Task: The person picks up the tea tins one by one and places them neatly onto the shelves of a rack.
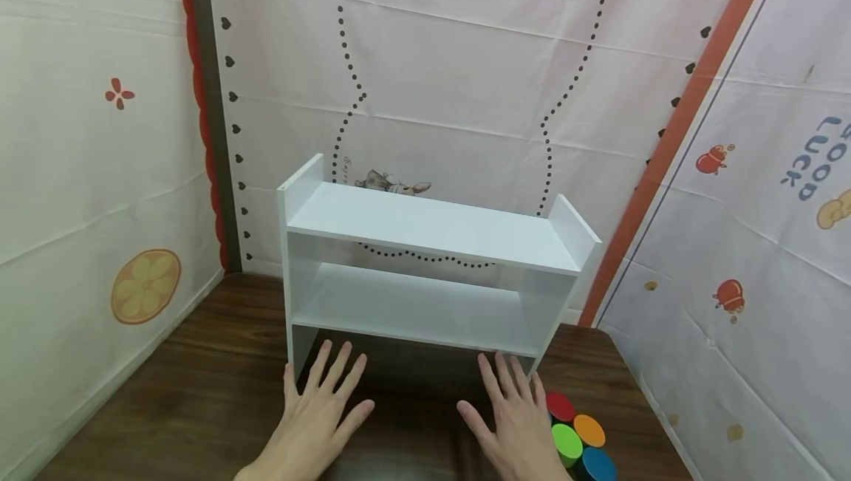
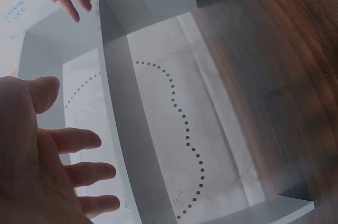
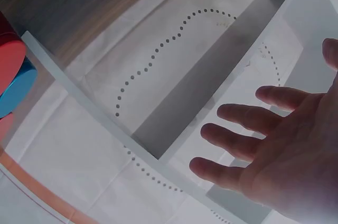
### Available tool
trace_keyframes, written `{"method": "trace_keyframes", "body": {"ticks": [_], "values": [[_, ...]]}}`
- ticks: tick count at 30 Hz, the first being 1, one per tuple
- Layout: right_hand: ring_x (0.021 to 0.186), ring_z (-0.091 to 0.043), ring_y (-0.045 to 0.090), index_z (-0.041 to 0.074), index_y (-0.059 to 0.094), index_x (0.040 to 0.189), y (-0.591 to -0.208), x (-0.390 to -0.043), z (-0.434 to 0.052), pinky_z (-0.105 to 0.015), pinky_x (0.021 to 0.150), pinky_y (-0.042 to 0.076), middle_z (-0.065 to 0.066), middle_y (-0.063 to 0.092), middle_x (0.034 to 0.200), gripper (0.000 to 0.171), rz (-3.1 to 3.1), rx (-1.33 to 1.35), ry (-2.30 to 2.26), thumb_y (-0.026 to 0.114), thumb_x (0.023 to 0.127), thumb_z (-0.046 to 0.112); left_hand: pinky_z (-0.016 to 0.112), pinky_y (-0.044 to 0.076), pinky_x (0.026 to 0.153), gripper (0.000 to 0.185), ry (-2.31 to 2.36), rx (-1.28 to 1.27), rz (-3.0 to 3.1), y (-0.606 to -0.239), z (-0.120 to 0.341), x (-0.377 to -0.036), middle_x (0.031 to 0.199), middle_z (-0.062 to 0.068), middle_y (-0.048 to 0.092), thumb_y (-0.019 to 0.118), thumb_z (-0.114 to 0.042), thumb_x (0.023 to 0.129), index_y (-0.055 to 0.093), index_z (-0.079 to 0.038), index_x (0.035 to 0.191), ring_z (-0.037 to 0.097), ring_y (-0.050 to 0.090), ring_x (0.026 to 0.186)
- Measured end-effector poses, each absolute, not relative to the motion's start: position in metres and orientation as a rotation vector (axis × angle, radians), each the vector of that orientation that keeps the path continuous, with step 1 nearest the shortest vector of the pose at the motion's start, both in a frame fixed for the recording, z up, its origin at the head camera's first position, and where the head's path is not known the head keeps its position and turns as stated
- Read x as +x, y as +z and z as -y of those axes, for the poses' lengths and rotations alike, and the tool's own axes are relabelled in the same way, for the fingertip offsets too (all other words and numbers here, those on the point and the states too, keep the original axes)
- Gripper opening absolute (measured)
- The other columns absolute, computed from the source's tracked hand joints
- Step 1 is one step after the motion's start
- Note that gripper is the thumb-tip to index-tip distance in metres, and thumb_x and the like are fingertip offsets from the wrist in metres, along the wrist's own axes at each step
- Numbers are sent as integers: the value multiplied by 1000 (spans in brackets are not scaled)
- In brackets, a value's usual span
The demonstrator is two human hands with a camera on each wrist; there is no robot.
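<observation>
A white two-tier shelf (image 1: pixel 425 233) stands on a dark wooden table (image 1: pixel 199 392), both tiers bare. My left hand (image 1: pixel 319 411) lies flat on the table in front of the shelf's left leg, fingers spread, holding nothing. My right hand (image 1: pixel 515 411) lies flat before the shelf's right leg, also spread. In the left wrist view the left hand (image 2: pixel 47 150) is open beside the shelf (image 2: pixel 137 129). In the right wrist view the right hand (image 3: pixel 274 145) is open under the shelf (image 3: pixel 200 76). Several coloured round cylinders (image 1: pixel 575 437) stand just right of my right hand.
Printed white cloth walls (image 1: pixel 465 60) close in behind and on both sides. The cylinders show red (image 1: pixel 561 406), orange (image 1: pixel 589 429), green (image 1: pixel 566 440) and blue (image 1: pixel 598 464) tops near the table's right front. Red and blue cylinders (image 3: pixel 13 76) appear in the right wrist view.
</observation>
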State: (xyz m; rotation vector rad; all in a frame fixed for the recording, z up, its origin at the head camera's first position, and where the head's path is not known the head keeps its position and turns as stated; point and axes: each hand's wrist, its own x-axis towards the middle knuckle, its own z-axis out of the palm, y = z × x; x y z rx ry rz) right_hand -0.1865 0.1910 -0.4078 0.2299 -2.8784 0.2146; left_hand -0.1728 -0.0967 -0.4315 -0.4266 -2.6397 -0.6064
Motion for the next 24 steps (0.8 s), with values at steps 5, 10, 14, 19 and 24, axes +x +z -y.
{"method": "trace_keyframes", "body": {"ticks": [5,10,14,19,24], "values": [[142,-37,34,24,37,150,-404,-186,-192,-66,112,22,-10,40,153,79,2902,243,286,34,89,74,78,6,104,66,-579,-431,2594,-421,101,-177,158,8,29,48,-52,95,36,-17,150,35,18,148],[135,-34,44,18,44,146,-403,-185,-200,-59,109,33,-11,50,146,75,2890,256,317,40,90,69,75,4,108,64,-483,-463,2396,-390,111,-192,158,10,30,54,-44,95,37,-16,149,35,21,147],[120,-33,57,13,56,134,-406,-184,-213,-54,98,45,-11,62,130,68,2879,228,273,47,91,64,77,5,108,61,-424,-473,2215,-354,127,-209,160,10,24,41,-49,99,35,-16,150,35,17,149],[103,-33,62,6,64,121,-412,-187,-241,-48,84,51,-13,68,116,49,2860,199,267,60,91,44,78,3,106,62,-381,-475,2129,-317,144,-230,160,11,24,41,-48,98,34,-17,151,34,15,150],[98,-36,63,-1,67,114,-417,-195,-272,-51,79,53,-17,69,111,41,2836,118,249,66,89,31,79,5,105,66,-375,-454,2175,-299,151,-246,156,15,31,62,-33,91,37,-13,149,33,20,148]]}}
